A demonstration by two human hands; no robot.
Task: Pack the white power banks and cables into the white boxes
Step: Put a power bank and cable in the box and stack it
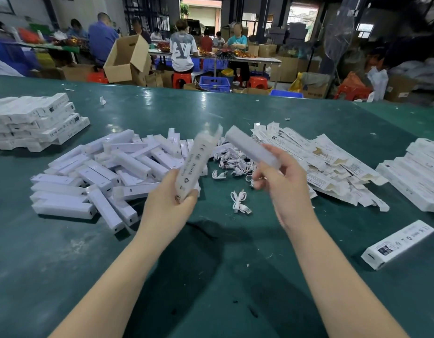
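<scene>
My left hand (173, 191) grips the lower end of a white box (197, 159) held upright above the green table (211, 264), its top flap open and blurred. A white power bank (251, 146) slants up to the left from my right hand (281, 178), which grips it just right of the box. Below the hands lies one coiled white cable (240, 202). More cables (233, 161) sit in a heap behind it. A pile of loose power banks (101, 172) spreads out to the left.
Flattened boxes (328, 162) lie in a heap to the right, with rows of boxes (415, 176) at the far right. One closed box (397, 243) lies alone near the right edge. Stacked packed boxes (33, 120) stand at far left. People work at tables beyond.
</scene>
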